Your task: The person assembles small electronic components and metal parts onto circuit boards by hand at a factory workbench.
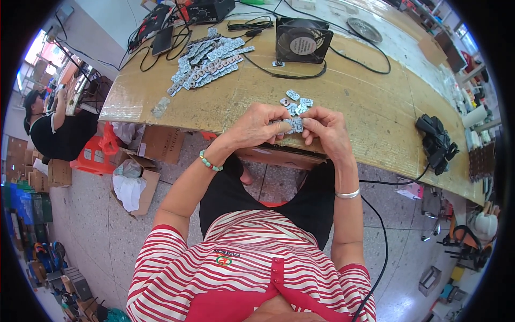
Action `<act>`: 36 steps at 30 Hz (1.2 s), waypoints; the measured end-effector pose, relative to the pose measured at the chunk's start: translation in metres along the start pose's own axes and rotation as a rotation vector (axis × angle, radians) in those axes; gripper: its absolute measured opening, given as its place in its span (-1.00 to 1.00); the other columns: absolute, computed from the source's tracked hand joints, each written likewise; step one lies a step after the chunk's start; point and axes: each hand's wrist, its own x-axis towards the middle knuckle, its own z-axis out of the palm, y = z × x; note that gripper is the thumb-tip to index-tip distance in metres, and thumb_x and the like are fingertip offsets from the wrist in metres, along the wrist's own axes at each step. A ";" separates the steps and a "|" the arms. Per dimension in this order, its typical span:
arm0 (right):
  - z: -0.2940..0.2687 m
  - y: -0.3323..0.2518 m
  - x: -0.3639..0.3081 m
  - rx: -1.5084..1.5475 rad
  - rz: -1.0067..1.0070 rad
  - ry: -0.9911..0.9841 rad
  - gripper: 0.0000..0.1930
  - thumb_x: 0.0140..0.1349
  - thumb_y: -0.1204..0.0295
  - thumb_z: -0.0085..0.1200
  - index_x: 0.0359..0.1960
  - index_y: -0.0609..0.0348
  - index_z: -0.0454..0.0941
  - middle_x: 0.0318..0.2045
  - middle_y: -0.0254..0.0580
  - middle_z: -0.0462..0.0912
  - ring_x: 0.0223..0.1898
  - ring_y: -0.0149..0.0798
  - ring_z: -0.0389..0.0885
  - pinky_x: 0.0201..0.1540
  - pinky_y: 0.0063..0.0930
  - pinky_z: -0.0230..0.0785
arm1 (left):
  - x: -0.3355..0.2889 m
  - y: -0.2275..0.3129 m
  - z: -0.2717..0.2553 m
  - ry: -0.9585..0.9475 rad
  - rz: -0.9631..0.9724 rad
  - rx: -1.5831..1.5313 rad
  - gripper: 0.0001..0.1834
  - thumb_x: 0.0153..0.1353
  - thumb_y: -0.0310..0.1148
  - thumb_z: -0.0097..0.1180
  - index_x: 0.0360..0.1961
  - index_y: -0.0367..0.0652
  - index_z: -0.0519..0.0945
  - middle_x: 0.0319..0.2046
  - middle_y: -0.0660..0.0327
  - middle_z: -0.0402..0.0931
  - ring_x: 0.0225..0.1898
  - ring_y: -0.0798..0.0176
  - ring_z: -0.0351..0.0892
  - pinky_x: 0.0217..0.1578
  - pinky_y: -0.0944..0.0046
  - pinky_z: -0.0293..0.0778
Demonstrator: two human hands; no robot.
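Observation:
My left hand (261,122) and my right hand (329,130) meet at the table's near edge. Between them is a short strip of small bluish-white circuit boards (294,126); both hands pinch it, one at each end. My fingertips cover part of the strip. Just beyond it lie several loose small circuit boards (303,103), some overlapping. Farther off to the left, a heap of longer circuit board strips (212,58) is stacked in layers, with round parts showing on some of them.
A black square fan (304,41) stands behind the loose boards, its cable curving over the brown table (370,107). A phone (162,41) and a black control box (209,11) sit at the back left. Bundled black cables (437,142) lie at right. Another person (61,126) sits far left.

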 end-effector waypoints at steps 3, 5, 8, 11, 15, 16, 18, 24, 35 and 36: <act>0.001 -0.002 0.000 0.011 0.014 -0.021 -0.87 0.31 0.52 0.10 -0.23 0.37 0.59 -0.56 -0.28 0.59 -0.62 -0.51 0.52 -0.56 -0.69 0.40 | 0.000 0.000 0.001 0.005 -0.005 -0.024 -0.88 0.26 -0.47 0.13 -0.28 -0.34 0.60 -0.52 0.26 0.56 -0.54 0.49 0.52 -0.55 0.44 0.47; 0.004 -0.004 0.000 -0.016 0.010 -0.013 -0.86 0.32 0.49 0.10 -0.23 0.36 0.58 -0.56 -0.29 0.58 -0.62 -0.52 0.51 -0.56 -0.69 0.39 | 0.001 0.001 0.000 0.015 -0.009 -0.036 -0.88 0.26 -0.47 0.13 -0.29 -0.34 0.60 -0.52 0.26 0.56 -0.54 0.49 0.52 -0.55 0.44 0.47; 0.008 -0.006 -0.002 -0.119 -0.013 0.023 -0.84 0.35 0.44 0.09 -0.25 0.34 0.57 -0.57 -0.32 0.57 -0.63 -0.55 0.49 -0.59 -0.70 0.36 | 0.001 0.003 0.001 0.011 -0.026 -0.017 -0.87 0.26 -0.46 0.12 -0.27 -0.34 0.59 -0.53 0.25 0.56 -0.54 0.47 0.53 -0.53 0.42 0.49; 0.010 -0.004 -0.001 -0.132 0.009 0.045 -0.83 0.34 0.44 0.10 -0.29 0.34 0.58 -0.63 -0.32 0.56 -0.67 -0.53 0.48 -0.61 -0.65 0.35 | 0.000 0.004 0.001 -0.001 -0.016 0.054 -0.84 0.29 -0.39 0.13 -0.23 -0.27 0.62 -0.53 0.30 0.56 -0.52 0.52 0.51 -0.50 0.45 0.45; 0.015 -0.005 -0.004 -0.262 -0.010 0.057 -0.79 0.40 0.38 0.02 -0.33 0.29 0.54 -0.68 -0.36 0.51 -0.71 -0.55 0.43 -0.67 -0.63 0.25 | 0.002 0.003 -0.002 -0.033 -0.005 0.148 -0.84 0.31 -0.37 0.11 -0.23 -0.26 0.61 -0.54 0.27 0.57 -0.53 0.51 0.52 -0.49 0.43 0.47; 0.014 -0.004 -0.004 -0.277 -0.033 0.055 -0.78 0.42 0.37 -0.02 -0.34 0.27 0.52 -0.69 -0.39 0.48 -0.71 -0.56 0.40 -0.68 -0.63 0.21 | 0.004 0.004 -0.001 -0.048 -0.002 0.168 -0.83 0.32 -0.36 0.10 -0.24 -0.26 0.59 -0.54 0.26 0.57 -0.53 0.50 0.54 -0.49 0.43 0.48; 0.013 -0.001 -0.004 -0.266 -0.067 0.045 -0.77 0.43 0.35 -0.05 -0.33 0.25 0.50 -0.70 -0.41 0.44 -0.72 -0.56 0.35 -0.69 -0.63 0.18 | 0.003 0.008 0.000 -0.069 0.002 0.136 -0.83 0.34 -0.35 0.09 -0.25 -0.26 0.57 -0.53 0.26 0.57 -0.52 0.50 0.55 -0.49 0.44 0.48; 0.008 -0.004 -0.007 -0.057 -0.029 -0.003 -0.77 0.46 0.31 -0.09 -0.31 0.21 0.44 -0.68 -0.47 0.36 -0.73 -0.59 0.23 -0.68 -0.64 0.12 | 0.007 0.004 0.003 -0.147 0.009 -0.055 -0.81 0.38 -0.31 0.07 -0.24 -0.25 0.51 -0.52 0.28 0.57 -0.51 0.50 0.57 -0.47 0.46 0.49; 0.009 -0.001 -0.006 0.148 -0.084 0.079 -0.76 0.45 0.32 -0.05 -0.32 0.24 0.41 -0.59 -0.33 0.52 -0.71 -0.54 0.40 -0.70 -0.64 0.30 | 0.002 0.011 0.016 0.313 0.475 0.543 -0.87 0.20 -0.42 0.16 -0.25 -0.23 0.61 -0.53 0.08 0.60 -0.56 0.09 0.58 -0.49 0.20 0.48; 0.008 -0.001 -0.006 0.132 -0.082 0.099 -0.77 0.46 0.32 -0.06 -0.32 0.22 0.40 -0.58 -0.32 0.52 -0.72 -0.53 0.40 -0.72 -0.64 0.29 | 0.000 0.009 0.021 0.336 0.459 0.583 -0.85 0.16 -0.42 0.16 -0.25 -0.23 0.61 -0.51 0.02 0.59 -0.52 0.00 0.58 -0.46 0.13 0.49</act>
